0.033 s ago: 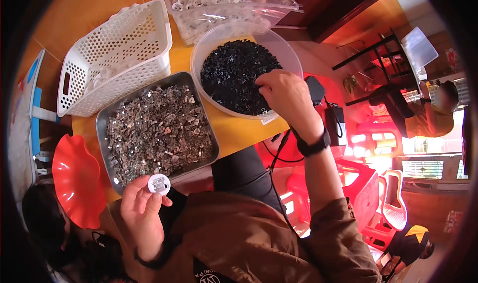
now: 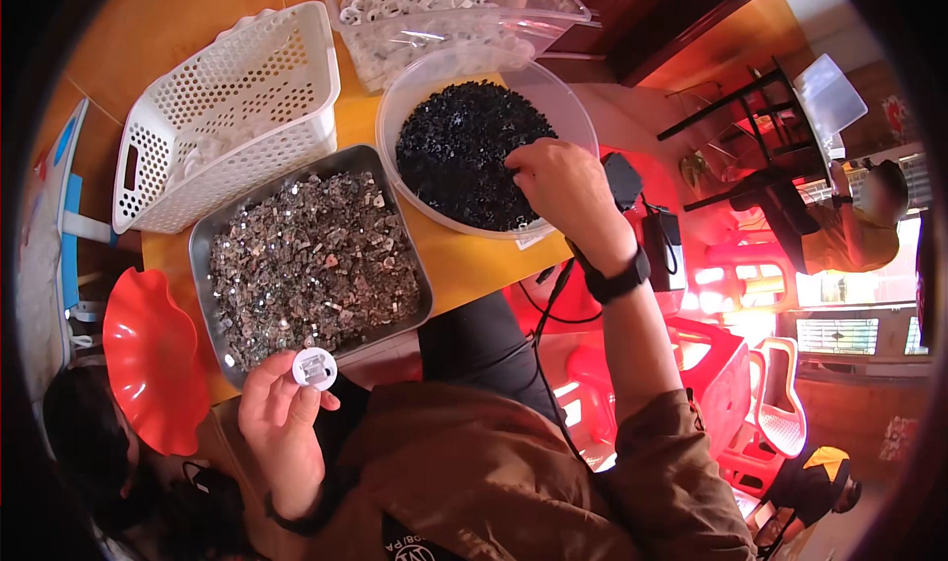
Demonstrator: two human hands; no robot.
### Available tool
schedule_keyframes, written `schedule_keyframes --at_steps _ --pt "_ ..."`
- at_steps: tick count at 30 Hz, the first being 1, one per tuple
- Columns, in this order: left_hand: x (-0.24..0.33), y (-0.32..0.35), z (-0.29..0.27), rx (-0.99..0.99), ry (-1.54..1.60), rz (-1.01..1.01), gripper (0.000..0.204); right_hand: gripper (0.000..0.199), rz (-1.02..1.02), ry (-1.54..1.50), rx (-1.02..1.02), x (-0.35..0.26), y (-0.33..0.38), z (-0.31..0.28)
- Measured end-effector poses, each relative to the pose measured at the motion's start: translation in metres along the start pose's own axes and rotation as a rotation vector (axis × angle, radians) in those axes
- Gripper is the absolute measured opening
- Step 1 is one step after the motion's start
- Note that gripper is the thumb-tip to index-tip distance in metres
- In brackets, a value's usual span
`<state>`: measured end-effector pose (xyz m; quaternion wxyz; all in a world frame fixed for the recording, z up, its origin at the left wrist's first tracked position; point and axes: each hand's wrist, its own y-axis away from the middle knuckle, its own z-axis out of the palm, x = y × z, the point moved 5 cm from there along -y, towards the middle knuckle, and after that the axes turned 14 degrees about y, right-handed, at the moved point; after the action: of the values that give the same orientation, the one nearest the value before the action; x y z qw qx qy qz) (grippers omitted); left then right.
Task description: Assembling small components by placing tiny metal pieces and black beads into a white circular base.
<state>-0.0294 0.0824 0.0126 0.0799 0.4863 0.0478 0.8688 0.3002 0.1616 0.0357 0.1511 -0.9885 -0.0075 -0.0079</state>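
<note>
Lower left, the left hand (image 2: 286, 418) pinches a white round piece (image 2: 315, 368); a loose pinch could drop it into the gray tray (image 2: 395, 329). Upper middle, the right hand (image 2: 571, 188) curls over black bits (image 2: 459, 151) in a tub (image 2: 386, 146); bumping could spill them. I can't tell if it holds any.

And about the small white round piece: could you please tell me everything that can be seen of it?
The small white round piece is a disc, plastic by its look, with a plain rim around a greyish, roughly rectangular inset; finer details are too small to tell. Its inset face points toward the camera. The left hand grips it at its edge, near the metal tray's near side.
</note>
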Motion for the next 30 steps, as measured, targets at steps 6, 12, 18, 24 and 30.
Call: schedule_keyframes --at_steps 6,12,18,24,30 --pt "0.003 0.000 -0.002 -0.003 -0.021 -0.002 0.030 0.017 -0.019 0.107 -0.173 0.010 -0.015 0.040" --pt "0.002 -0.002 -0.001 -0.017 -0.009 -0.027 0.030 0.011 -0.020 0.071 -0.255 0.010 -0.019 0.042" --pt "0.001 -0.002 -0.006 -0.051 -0.046 -0.028 0.030 0.010 0.001 -0.078 -0.096 0.012 -0.017 0.027" --pt "-0.002 -0.002 0.003 -0.069 -0.017 -0.062 0.028 0.008 0.112 -0.457 -0.098 0.005 -0.010 0.012" --pt "0.000 -0.003 0.012 -0.098 0.091 -0.129 0.027 0.007 0.173 -1.219 -0.365 -0.069 0.028 -0.029"
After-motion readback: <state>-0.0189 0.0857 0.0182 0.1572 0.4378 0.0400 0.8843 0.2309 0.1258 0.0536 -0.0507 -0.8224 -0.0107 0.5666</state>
